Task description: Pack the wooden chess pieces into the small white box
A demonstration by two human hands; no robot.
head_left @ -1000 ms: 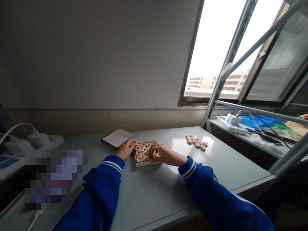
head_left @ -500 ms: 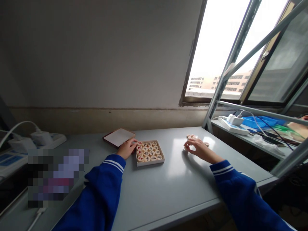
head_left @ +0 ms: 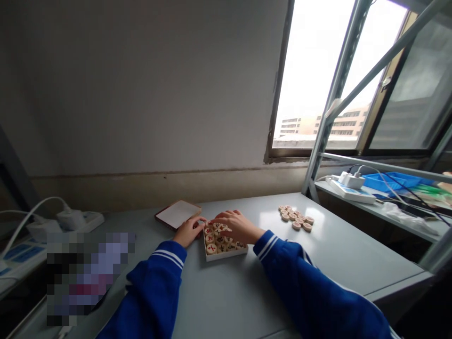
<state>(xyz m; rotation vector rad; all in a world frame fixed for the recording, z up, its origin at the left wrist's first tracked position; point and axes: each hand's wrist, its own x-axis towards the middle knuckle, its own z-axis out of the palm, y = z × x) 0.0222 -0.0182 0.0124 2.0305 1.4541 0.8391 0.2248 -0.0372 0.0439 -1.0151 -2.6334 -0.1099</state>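
A shallow white box (head_left: 226,256) stands on the grey desk, holding rows of round wooden Chinese chess pieces (head_left: 211,248) with red and black characters. My left hand (head_left: 189,231) grips the box's left edge, its fingers bent near the far left corner. Over the back of the box is my right hand (head_left: 237,225), palm down. Its fingertips pinch a chess piece at the far left corner, mostly hidden by the fingers. More pieces (head_left: 293,216) lie in a loose cluster on the desk to the right.
The box lid (head_left: 179,213) lies inside up behind my left hand. Power strips (head_left: 92,220) with plugs and cables stand at the left. A metal frame post (head_left: 312,174) rises at the desk's back right corner, beside a shelf with a blue tray (head_left: 388,182).
My right hand has moved left from beside the loose pieces to above the box. My left hand stays at the box's left edge. The view has shifted slightly.
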